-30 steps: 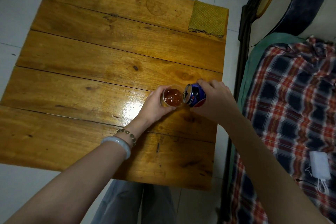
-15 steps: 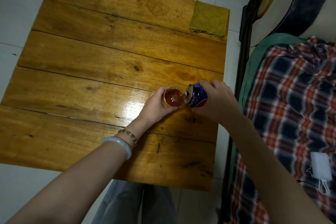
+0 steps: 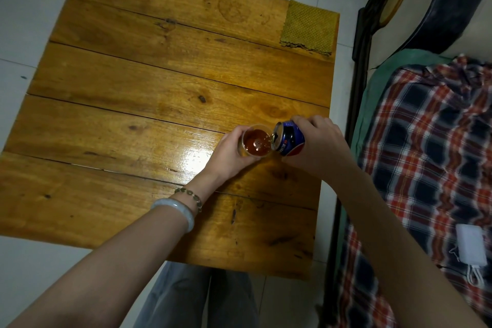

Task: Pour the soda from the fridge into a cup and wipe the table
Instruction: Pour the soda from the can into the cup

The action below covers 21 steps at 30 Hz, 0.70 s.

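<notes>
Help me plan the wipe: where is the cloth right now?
In the head view, the yellow-green cloth lies flat on the far right corner of the table, apart from the cup and the can, which are nearer the person.

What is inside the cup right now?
Dark reddish-brown soda shows in the cup, the tilted can at its rim. The left hand wraps the cup's wall, so its base and the soda's depth are hidden.
</notes>
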Each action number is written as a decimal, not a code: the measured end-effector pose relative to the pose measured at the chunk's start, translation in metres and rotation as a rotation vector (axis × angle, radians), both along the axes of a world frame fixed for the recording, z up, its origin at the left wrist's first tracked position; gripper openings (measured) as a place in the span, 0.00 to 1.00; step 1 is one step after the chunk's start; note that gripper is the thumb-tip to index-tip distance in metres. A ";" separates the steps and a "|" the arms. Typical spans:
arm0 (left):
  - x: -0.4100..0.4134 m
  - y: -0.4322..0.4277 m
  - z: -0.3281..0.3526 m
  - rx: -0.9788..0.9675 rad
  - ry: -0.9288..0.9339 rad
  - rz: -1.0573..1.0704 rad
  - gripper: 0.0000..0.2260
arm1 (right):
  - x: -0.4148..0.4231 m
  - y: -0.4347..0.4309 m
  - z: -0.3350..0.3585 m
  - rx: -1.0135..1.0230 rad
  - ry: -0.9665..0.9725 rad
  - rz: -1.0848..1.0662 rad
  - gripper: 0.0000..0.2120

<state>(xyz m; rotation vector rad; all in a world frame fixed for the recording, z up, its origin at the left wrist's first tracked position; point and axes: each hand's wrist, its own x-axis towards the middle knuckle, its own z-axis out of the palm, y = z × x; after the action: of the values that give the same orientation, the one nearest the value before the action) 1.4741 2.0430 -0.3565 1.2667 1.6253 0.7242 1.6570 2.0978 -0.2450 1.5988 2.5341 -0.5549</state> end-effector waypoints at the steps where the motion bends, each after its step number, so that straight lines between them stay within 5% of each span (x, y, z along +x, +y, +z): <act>1: 0.000 0.000 0.000 -0.001 0.000 0.001 0.29 | 0.000 0.000 0.000 0.002 0.002 0.001 0.33; 21: 0.000 0.002 -0.002 -0.040 0.008 0.010 0.31 | 0.000 0.001 -0.003 0.019 -0.006 0.015 0.34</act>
<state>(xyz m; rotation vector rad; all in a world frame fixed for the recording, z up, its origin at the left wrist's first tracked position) 1.4745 2.0453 -0.3581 1.2353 1.6462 0.6907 1.6572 2.0986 -0.2480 1.5836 2.5531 -0.5253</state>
